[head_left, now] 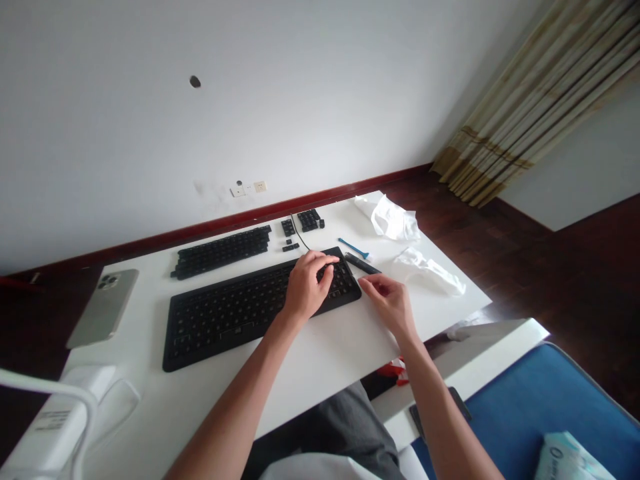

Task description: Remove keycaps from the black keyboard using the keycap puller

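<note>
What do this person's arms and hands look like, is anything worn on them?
Both forearms are bare, with no sleeves in view. The left hand and right hand wear no gloves; no watch, ring or bracelet can be made out. Grey trousers show below.

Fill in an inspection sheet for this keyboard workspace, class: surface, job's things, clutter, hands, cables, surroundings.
Surface: white table, mostly bare near its front edge.
Job's things: black keyboard base with keycaps off; rows of removed keycaps behind it; smaller keycap groups; blue tool; dark tool.
Clutter: phone at left; two crumpled white wipes.
Hands: left hand on the keyboard's right end; right hand beside it, fingertips near the dark tool.
Cables: thin black wire among the keycaps; white cable front left.
Surroundings: white wall, wall sockets, curtain, dark wooden floor, blue seat.
</note>
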Demonstrator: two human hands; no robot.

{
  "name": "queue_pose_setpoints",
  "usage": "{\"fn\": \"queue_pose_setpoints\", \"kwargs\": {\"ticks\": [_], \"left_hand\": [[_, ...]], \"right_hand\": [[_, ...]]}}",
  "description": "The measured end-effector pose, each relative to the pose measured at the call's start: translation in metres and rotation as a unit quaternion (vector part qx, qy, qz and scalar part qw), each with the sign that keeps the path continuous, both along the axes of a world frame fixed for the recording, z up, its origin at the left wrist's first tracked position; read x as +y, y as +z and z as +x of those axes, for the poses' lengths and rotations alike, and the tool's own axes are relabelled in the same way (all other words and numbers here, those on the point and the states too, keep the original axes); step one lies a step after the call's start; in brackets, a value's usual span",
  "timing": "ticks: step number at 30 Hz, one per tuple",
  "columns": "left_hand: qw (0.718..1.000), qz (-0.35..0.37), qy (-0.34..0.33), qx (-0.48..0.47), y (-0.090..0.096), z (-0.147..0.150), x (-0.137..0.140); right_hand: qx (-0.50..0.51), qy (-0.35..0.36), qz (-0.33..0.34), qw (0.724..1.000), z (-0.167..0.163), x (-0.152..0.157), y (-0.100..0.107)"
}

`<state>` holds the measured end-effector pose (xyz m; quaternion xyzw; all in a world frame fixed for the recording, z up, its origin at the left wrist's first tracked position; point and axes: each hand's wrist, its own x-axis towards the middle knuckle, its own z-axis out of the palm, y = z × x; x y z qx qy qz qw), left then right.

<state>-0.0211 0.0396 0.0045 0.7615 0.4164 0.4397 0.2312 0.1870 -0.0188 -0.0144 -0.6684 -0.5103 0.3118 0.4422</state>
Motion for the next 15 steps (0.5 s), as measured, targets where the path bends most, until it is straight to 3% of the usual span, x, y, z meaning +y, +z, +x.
{"fn": "queue_pose_setpoints", "kwargs": {"ticks": [5,15], "left_hand": [[0.995,0.037,-0.041,0.080,-0.012,0.007,-0.004],[0.987,0.042,-0.055,0.148,-0.017,0.009,-0.006]], "right_hand": [[-0.090,-0.002,0.034,0.995,-0.013,-0.008,-0.002],[-0.136,0.038,0.029,0.990,-0.016,-0.006,0.001]]}}
